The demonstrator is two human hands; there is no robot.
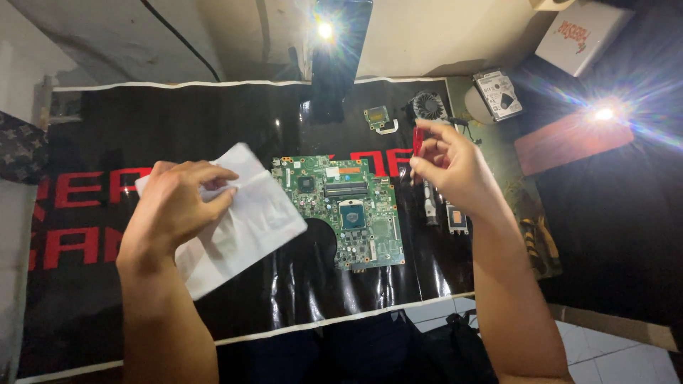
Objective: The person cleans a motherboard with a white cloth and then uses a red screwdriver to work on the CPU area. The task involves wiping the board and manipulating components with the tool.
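My left hand point(178, 210) grips a white tissue sheet point(245, 224), held flat just left of a green laptop motherboard point(348, 210). The board lies on a glossy black mat point(178, 128) with red lettering. My right hand point(452, 167) hovers right of the board, fingers pinched on a small red object point(418, 139); its exact kind is hard to tell.
Beyond the board lie a small circuit piece point(377, 117), a cooling fan point(429, 107) and a hard drive point(498, 94). Memory modules point(455, 217) sit right of the board. A white box point(580, 35), a red pad point(569, 142) and two bright lamps point(325, 30) are nearby.
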